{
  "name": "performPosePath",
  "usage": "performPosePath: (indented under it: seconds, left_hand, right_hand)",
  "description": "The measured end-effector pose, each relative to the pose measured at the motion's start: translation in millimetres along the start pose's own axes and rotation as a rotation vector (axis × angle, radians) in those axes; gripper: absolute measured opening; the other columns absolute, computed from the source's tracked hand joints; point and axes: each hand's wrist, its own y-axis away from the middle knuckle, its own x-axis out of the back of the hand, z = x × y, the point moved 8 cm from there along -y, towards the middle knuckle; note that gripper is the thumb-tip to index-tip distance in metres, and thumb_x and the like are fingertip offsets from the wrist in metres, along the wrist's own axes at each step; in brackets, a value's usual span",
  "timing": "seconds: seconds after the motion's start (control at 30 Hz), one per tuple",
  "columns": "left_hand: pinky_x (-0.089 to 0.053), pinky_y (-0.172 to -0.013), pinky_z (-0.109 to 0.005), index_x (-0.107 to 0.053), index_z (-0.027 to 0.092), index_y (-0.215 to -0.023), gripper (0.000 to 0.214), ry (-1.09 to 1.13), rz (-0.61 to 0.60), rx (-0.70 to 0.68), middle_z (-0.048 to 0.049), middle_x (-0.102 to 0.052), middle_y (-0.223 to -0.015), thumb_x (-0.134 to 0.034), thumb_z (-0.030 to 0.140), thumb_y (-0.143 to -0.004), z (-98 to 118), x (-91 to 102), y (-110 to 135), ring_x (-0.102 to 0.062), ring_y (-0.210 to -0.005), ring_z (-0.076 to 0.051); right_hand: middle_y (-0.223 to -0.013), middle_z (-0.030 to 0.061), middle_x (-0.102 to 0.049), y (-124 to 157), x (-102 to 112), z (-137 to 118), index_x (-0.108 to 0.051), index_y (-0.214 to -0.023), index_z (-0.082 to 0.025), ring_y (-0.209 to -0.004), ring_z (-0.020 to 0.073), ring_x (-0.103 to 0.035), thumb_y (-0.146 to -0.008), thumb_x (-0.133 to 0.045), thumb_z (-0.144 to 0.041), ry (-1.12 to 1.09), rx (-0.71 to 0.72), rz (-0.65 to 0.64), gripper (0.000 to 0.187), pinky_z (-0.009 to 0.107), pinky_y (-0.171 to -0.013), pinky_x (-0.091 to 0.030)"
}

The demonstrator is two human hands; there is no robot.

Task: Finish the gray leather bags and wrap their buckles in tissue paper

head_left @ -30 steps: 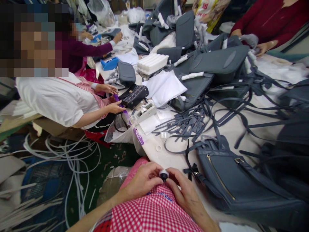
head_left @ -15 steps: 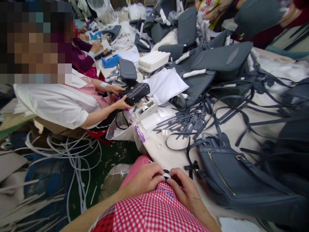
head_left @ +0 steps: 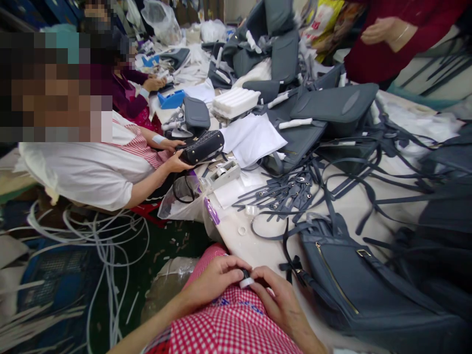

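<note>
Over my lap, on the red checked apron (head_left: pixel 217 319), both hands pinch one small black-and-white round piece (head_left: pixel 246 282). It has a white band and a dark part; its exact kind is too small to tell. My left hand (head_left: pixel 216 278) grips it from the left, thumb and fingertips closed. From the right, the fingertips of my right hand (head_left: pixel 275 290) press on it. To the right of my hands lies a dark grey leather bag (head_left: pixel 354 275) with a gold zipper and buckle. Thin dark straps with a bow-like end (head_left: pixel 291 265) reach toward my right hand.
On the table lie a small ring (head_left: pixel 241 230), a clear tape roll (head_left: pixel 252 210), a pile of buckled straps (head_left: pixel 291 189), a tape dispenser (head_left: pixel 224 172) and white sheets (head_left: pixel 254 140). Grey bags (head_left: pixel 332 108) are heaped behind. A co-worker at left holds a black handbag (head_left: pixel 202 147).
My hands have shifted slightly left and down in view, and the small piece has turned so its white band faces lower. At the back right, a person's hands no longer hold a grey bag.
</note>
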Motion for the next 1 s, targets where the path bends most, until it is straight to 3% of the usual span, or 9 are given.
performPosePath:
  seconds: [0.1,0.33,0.43,0.5,0.6,0.7,0.77,0.87,1.0]
  left_hand:
    - [-0.047,-0.077,-0.028,-0.071,0.016,-0.087,0.017,0.127,0.116,0.001,-0.0031,-0.071,-0.084,-0.066,0.022,-0.072,-5.7,16.1,-1.1,-0.063,-0.079,-0.017]
    - [-0.047,-0.064,-0.024,-0.067,0.015,-0.092,0.032,0.393,0.730,-0.078,-0.0016,-0.067,-0.077,-0.075,0.036,-0.069,-8.6,101.7,24.7,-0.060,-0.068,-0.013]
    - [-0.049,-0.064,-0.025,-0.066,0.013,-0.091,0.039,0.493,0.833,-0.085,-0.0039,-0.068,-0.077,-0.081,0.035,-0.062,-11.4,129.8,38.3,-0.063,-0.070,-0.015]
    - [-0.050,-0.063,-0.025,-0.066,0.013,-0.091,0.040,0.515,0.865,-0.087,-0.0043,-0.068,-0.077,-0.082,0.035,-0.062,-13.1,141.6,45.9,-0.063,-0.069,-0.015]
    - [-0.050,-0.062,-0.023,-0.067,0.013,-0.090,0.041,0.535,0.898,-0.082,-0.0038,-0.068,-0.077,-0.084,0.035,-0.059,-18.7,148.0,54.2,-0.063,-0.069,-0.015]
    - [-0.049,-0.061,-0.023,-0.067,0.013,-0.089,0.042,0.556,0.900,-0.050,-0.0033,-0.068,-0.076,-0.085,0.036,-0.058,-29.2,143.1,56.5,-0.062,-0.068,-0.014]
    - [-0.049,-0.061,-0.023,-0.067,0.013,-0.089,0.043,0.557,0.887,-0.026,-0.0034,-0.068,-0.076,-0.085,0.037,-0.058,-35.9,137.1,55.7,-0.062,-0.068,-0.014]
    - [-0.048,-0.062,-0.024,-0.068,0.013,-0.090,0.043,0.551,0.850,-0.004,-0.0030,-0.068,-0.077,-0.085,0.039,-0.060,-39.8,127.2,54.4,-0.061,-0.067,-0.014]
    - [-0.048,-0.062,-0.024,-0.068,0.015,-0.089,0.036,0.612,0.710,-0.020,-0.0038,-0.069,-0.082,-0.083,0.036,-0.064,-27.2,110.1,52.4,-0.060,-0.067,-0.013]
  right_hand:
    - [-0.083,0.0001,-0.066,-5.9,-7.0,-7.1,-0.060,-0.090,-0.023,-0.075,0.0132,-0.063,-0.094,-0.050,-0.025,0.040,0.075,-0.081,0.011,0.021,-0.069,-0.046]
    - [-0.090,0.0035,-0.069,-38.6,-27.6,-10.8,-0.061,-0.097,-0.022,-0.081,0.0152,-0.065,-0.094,-0.046,-0.023,0.074,0.061,-0.086,0.016,0.025,-0.077,-0.050]
    - [-0.099,0.0055,-0.070,-59.9,-47.6,-7.2,-0.062,-0.106,-0.022,-0.090,0.0174,-0.066,-0.095,-0.043,-0.024,0.169,0.127,-0.156,0.022,0.029,-0.084,-0.052]
    - [-0.111,0.0085,-0.068,-76.0,-53.6,13.1,-0.057,-0.121,-0.021,-0.100,0.0196,-0.064,-0.094,-0.039,-0.021,0.361,0.095,-0.146,0.032,0.033,-0.090,-0.051]
    - [-0.104,0.0150,-0.069,-98.3,-46.4,64.9,-0.049,-0.130,-0.014,-0.093,0.0236,-0.066,-0.089,-0.037,-0.011,0.615,-0.080,-0.078,0.044,0.036,-0.082,-0.051]
    - [-0.079,0.0105,-0.068,-112.9,-37.2,109.4,-0.055,-0.119,-0.013,-0.071,0.0221,-0.065,-0.083,-0.040,-0.005,0.693,-0.199,-0.070,0.040,0.031,-0.065,-0.049]
    - [-0.075,0.0083,-0.066,-118.8,-34.3,124.0,-0.057,-0.113,-0.015,-0.066,0.0213,-0.063,-0.082,-0.041,-0.006,0.710,-0.227,-0.072,0.036,0.029,-0.061,-0.046]
    - [-0.075,0.0097,-0.065,-125.0,-43.6,119.2,-0.057,-0.113,-0.012,-0.064,0.0213,-0.062,-0.081,-0.043,-0.006,0.682,-0.207,-0.074,0.036,0.029,-0.058,-0.045]
    - [-0.075,0.0019,-0.068,-132.1,-85.7,73.6,-0.058,-0.118,-0.017,-0.059,0.0163,-0.061,-0.077,-0.057,-0.014,0.534,-0.068,-0.136,0.041,0.025,-0.057,-0.048]
